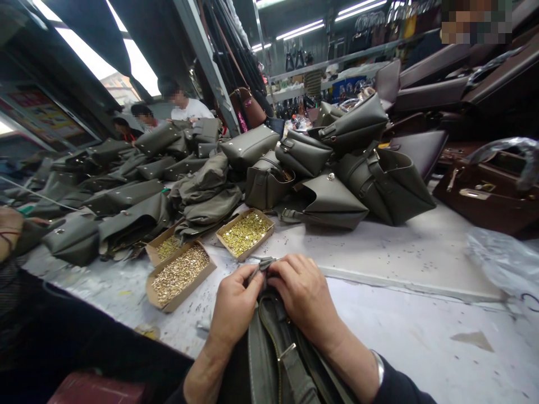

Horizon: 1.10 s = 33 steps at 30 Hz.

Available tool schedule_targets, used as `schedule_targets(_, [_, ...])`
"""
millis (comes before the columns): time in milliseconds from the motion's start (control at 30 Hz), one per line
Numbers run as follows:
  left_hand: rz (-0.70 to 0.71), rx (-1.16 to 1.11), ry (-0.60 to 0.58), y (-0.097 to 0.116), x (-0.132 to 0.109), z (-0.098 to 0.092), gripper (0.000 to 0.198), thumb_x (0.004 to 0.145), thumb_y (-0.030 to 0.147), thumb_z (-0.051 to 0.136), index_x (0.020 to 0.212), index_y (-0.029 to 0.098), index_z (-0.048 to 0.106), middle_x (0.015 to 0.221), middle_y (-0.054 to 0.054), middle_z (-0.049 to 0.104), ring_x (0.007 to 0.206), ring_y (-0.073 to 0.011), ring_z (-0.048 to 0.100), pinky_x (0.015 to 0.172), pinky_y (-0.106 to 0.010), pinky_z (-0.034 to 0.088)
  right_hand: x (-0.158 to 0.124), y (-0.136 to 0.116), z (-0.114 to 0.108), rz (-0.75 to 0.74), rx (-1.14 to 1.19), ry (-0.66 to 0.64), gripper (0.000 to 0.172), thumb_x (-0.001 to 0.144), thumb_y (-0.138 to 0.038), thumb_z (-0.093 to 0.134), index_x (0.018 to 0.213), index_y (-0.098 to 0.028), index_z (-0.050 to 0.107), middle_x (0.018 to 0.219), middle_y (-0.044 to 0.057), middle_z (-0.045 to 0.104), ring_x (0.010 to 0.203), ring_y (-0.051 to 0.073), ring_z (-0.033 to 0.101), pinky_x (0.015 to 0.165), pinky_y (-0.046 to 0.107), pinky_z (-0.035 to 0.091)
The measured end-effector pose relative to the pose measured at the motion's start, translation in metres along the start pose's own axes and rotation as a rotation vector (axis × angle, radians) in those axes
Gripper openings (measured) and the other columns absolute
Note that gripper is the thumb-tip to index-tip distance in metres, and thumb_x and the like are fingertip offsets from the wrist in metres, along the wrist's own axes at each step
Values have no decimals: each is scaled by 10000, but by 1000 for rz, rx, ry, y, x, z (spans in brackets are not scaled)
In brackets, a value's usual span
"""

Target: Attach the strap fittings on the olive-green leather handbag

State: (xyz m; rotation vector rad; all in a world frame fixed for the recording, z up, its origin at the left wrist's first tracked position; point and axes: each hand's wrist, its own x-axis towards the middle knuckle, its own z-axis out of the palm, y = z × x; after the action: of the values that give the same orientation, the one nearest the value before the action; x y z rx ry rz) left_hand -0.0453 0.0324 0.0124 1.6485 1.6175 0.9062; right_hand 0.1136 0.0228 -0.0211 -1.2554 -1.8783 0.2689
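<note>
A dark olive handbag stands against the front of the table, its zip and a metal slider facing up at me. At its far end, my left hand pinches a small folded strap piece between thumb and fingers. My right hand closes on the same end of the bag from the other side, its fingertips curled against the strap. What exactly lies under the right fingertips is hidden. Just beyond the hands sits a cardboard tray of gold-coloured small fittings.
Left of it are another tray of small metal pieces and a partly covered one. Olive bags pile up behind. Brown bags and clear plastic lie right. A person's hand shows far left; people sit beyond.
</note>
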Motion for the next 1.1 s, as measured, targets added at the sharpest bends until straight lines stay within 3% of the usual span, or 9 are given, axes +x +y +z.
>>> schedule_targets(100, [3,20,-50,2,2,0,330,868,392,596,988,159,797,951,-60,792,906,-237,702,841,-311,514,3,1,0,67,32,-44,180,881,-151,762,960,-214,614,920,10,646,890,231,568,766,345,358])
schedule_targets(300, [0,57,-23,4,4,3,339,857,397,598,972,153,803,912,-63,792,865,-238,701,808,-310,516,4,4,2,118,87,-45,187,875,-120,757,916,-209,598,905,0,646,881,223,573,775,339,360])
schedule_targets(700, [-3,-4,-35,-7,2,-1,343,852,389,611,1032,167,802,1011,-67,800,951,-253,714,895,-332,528,-8,-2,7,42,71,38,131,955,-137,662,1065,-207,645,1012,35,671,929,219,613,833,338,431])
schedule_targets(967, [-21,-57,-77,1,3,-4,304,809,387,696,1004,180,804,965,-42,806,926,-251,725,850,-317,554,-10,-5,-1,-8,49,2,84,953,-110,646,989,-183,626,932,28,646,882,205,589,810,335,438])
schedule_targets(1100, [-19,-58,-34,-3,3,-4,304,811,397,696,990,174,801,902,-26,798,879,-234,715,797,-299,543,-15,-8,-11,-87,-85,-57,72,934,-197,705,875,-211,666,885,29,616,838,213,533,760,352,412])
